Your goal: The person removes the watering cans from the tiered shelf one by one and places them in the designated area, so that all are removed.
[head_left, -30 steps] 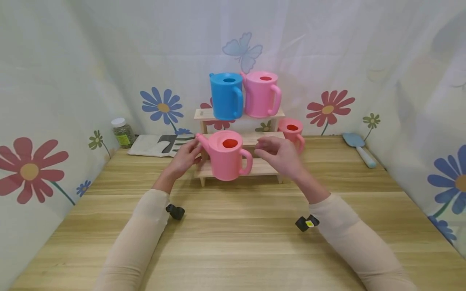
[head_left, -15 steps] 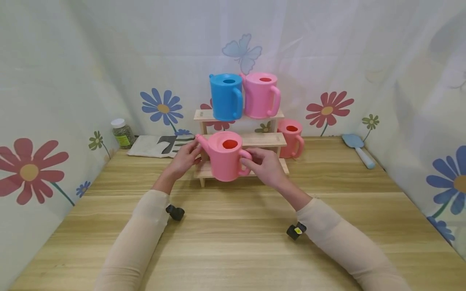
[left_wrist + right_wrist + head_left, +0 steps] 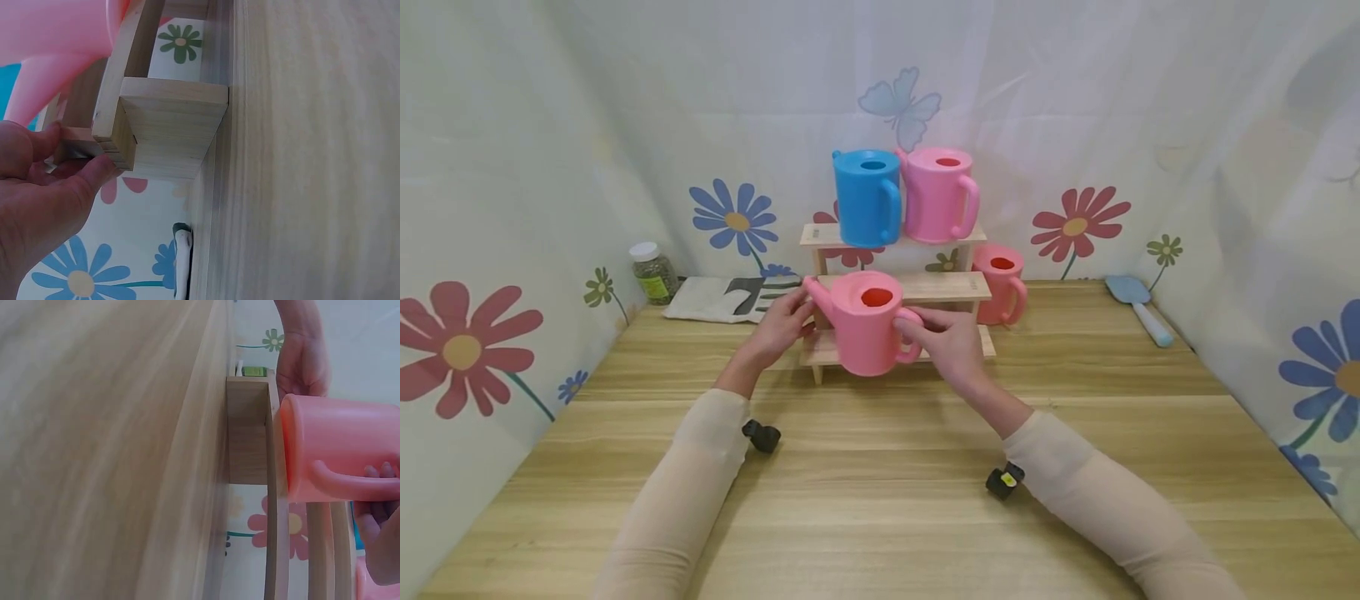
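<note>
- Since the earlier frame, the right hand (image 3: 955,346) has moved in to the front watering can (image 3: 863,333), while the left hand (image 3: 781,325) keeps its place.
- Nearest: pale sleeves (image 3: 681,483), each bearing a black wrist camera (image 3: 765,437) behind its hand, above the wood-grain table (image 3: 850,483).
- Right hand: thumb and fingers pinch the upper part of the pink handle (image 3: 912,353).
- Front watering can: upright between the hands, at the lowest tier, spout slanting up toward the left hand; whether its base bears on the tier cannot be told.
- Left hand: fingers and thumb grip the left end of the wooden stand (image 3: 947,287), just beside the spout tip.
- Coral watering can (image 3: 996,292): beyond and to the right of the right hand, partly hidden by the stand.
- White-and-dark cloth item (image 3: 707,300): flat, beyond and left of the left hand; farther left, a white-lidded jar (image 3: 655,279).
- Blue shovel (image 3: 1127,289): well to the right of the right hand.
- Top tier, above and beyond both hands: blue watering can (image 3: 861,204) and, beside it, light-pink watering can (image 3: 931,204).
- Farthest: pale curtain (image 3: 700,100) printed with flowers and a butterfly.
</note>
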{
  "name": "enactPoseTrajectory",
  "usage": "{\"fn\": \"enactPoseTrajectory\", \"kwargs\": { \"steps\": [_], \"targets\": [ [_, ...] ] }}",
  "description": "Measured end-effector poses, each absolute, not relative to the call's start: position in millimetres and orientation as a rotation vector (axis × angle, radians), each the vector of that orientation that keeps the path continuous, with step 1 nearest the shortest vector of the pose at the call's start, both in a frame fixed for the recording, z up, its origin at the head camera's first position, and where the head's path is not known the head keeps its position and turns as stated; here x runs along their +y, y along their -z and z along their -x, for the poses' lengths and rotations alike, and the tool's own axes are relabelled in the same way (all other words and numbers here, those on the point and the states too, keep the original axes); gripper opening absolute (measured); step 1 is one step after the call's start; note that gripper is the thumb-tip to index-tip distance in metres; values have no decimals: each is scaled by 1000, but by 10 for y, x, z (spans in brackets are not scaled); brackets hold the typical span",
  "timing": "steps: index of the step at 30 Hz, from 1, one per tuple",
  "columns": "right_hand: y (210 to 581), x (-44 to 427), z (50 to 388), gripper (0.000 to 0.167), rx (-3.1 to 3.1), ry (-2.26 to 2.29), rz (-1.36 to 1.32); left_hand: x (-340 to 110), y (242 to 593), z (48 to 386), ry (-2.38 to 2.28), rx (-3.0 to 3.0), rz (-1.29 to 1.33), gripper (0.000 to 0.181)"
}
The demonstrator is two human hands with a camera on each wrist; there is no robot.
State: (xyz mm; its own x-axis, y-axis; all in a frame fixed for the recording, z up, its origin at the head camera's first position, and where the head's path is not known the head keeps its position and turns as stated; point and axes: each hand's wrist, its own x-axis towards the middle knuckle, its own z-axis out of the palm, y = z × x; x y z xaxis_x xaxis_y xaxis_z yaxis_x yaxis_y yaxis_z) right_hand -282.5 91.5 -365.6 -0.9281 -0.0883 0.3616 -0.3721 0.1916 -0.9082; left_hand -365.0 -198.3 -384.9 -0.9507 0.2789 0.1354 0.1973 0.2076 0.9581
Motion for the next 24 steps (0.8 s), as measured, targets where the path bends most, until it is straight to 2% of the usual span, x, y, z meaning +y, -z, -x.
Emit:
{"fn": "enactPoseTrajectory", "kwargs": {
  "steps": [18, 24],
  "targets": [
    [3659, 942, 2837, 41, -2209, -2014, -425, -1993, 3857, 3650, -1880, 2384, -470, 49],
    [3479, 1055, 2833, 36, -2179, -2055, -445, -1991, 3857, 3659, -1872, 2394, -468, 51]
  ]
}}
